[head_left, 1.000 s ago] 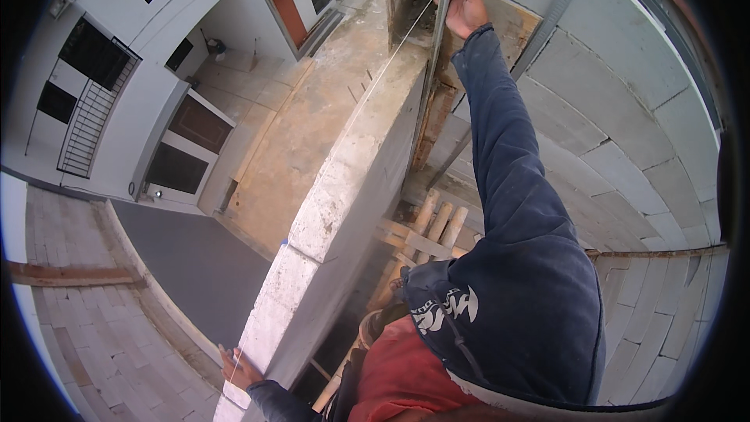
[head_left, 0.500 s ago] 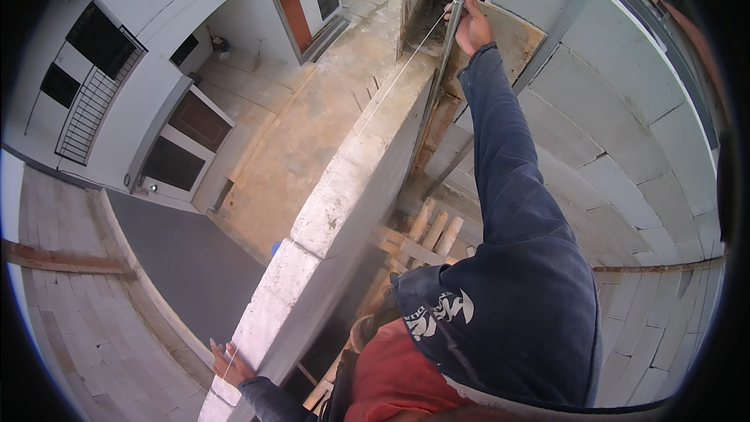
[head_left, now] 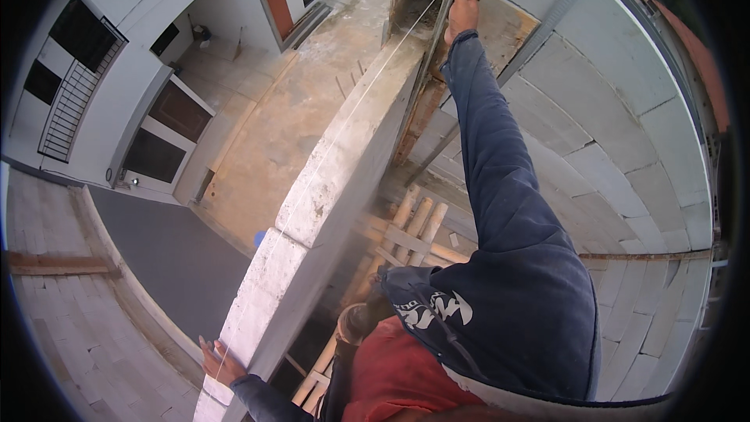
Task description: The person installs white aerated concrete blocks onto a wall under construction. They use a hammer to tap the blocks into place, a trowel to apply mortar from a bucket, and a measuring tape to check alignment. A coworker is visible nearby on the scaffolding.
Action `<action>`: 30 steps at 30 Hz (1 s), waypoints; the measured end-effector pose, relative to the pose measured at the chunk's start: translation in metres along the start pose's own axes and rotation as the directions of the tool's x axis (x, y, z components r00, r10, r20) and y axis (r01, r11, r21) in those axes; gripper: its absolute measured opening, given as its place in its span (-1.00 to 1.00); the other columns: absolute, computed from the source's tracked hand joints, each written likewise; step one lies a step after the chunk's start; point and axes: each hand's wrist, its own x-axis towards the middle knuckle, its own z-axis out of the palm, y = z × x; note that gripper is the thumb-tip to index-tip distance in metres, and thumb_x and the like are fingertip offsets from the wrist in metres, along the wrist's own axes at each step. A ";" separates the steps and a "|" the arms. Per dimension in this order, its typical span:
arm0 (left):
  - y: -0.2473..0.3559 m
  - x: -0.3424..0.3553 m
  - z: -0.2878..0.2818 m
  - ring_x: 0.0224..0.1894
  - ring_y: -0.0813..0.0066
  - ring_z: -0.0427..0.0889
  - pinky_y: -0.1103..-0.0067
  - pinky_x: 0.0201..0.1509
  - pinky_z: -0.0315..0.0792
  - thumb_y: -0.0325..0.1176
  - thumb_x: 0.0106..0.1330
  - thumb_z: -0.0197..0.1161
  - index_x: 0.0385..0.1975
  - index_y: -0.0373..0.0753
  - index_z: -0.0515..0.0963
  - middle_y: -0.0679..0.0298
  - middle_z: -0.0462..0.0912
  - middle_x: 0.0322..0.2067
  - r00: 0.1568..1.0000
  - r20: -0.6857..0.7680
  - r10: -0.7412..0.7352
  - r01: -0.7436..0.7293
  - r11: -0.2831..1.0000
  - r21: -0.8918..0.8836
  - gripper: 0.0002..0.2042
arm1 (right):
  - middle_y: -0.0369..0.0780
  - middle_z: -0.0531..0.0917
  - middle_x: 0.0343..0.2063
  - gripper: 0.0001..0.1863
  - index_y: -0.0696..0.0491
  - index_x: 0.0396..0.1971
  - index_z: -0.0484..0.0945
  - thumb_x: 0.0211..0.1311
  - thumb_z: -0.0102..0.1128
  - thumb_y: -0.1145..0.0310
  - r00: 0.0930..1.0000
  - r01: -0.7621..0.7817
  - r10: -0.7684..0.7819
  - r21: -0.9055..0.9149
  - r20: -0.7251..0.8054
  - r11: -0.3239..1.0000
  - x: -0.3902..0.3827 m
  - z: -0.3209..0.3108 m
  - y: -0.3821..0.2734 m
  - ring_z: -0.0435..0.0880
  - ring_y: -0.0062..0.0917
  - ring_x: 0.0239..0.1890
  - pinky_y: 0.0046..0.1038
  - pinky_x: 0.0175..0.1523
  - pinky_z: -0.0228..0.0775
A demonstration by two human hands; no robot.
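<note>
A pale block wall [head_left: 316,188] runs from lower left to upper centre, its rough top facing me. Along it stretches a thin white string [head_left: 348,112], drawn straight. At the far end my right hand [head_left: 462,12] is closed where the string meets an upright metal strip [head_left: 437,38]; the fingertips are partly hidden. Down at the near end, my left hand [head_left: 222,363] rests on the wall's outer edge with its fingers apart. The string crosses this hand and it does not grip the wall.
Wooden poles and planks [head_left: 410,231] form a scaffold below on the right. A taller grey block wall [head_left: 617,156] rises behind my right arm, with a slanting metal tube [head_left: 551,20] before it. Left lies a deep drop to a concrete yard [head_left: 266,156] and white house [head_left: 117,110].
The string has shifted from the outer edge onto the wall's top and now shows along most of its length. My right hand has turned and its fingers have moved slightly up the strip.
</note>
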 end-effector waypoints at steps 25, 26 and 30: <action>0.010 0.001 -0.008 0.13 0.08 0.64 0.17 0.42 0.28 0.12 0.52 0.19 0.45 -0.03 0.47 0.04 0.77 0.07 0.999 -0.038 -0.011 0.015 0.995 0.098 -0.41 | -0.23 0.69 -0.04 -0.45 0.11 0.19 0.56 0.22 0.51 0.29 0.991 0.005 0.020 -0.177 0.135 0.984 0.065 -0.013 0.061 0.63 -0.45 -0.01 -0.35 0.18 0.41; 0.015 0.005 -0.009 0.17 0.11 0.63 0.15 0.47 0.23 0.14 0.52 0.19 0.46 -0.02 0.46 0.06 0.76 0.09 1.000 -0.019 -0.018 0.020 0.993 0.115 -0.39 | -0.21 0.68 -0.01 -0.40 0.12 0.23 0.53 0.23 0.51 0.29 0.988 -0.017 0.049 -0.213 0.144 0.977 0.078 -0.029 0.066 0.64 -0.44 -0.01 -0.34 0.17 0.44; 0.022 0.012 -0.009 0.33 0.22 0.57 0.11 0.67 0.02 0.22 0.50 0.15 0.50 0.03 0.39 0.12 0.70 0.16 0.996 0.033 -0.084 0.080 0.991 0.106 -0.34 | -0.16 0.67 0.03 -0.33 0.14 0.31 0.48 0.26 0.50 0.25 0.974 0.053 0.055 -0.452 0.222 0.890 0.136 -0.065 0.053 0.67 -0.37 -0.02 -0.29 0.15 0.50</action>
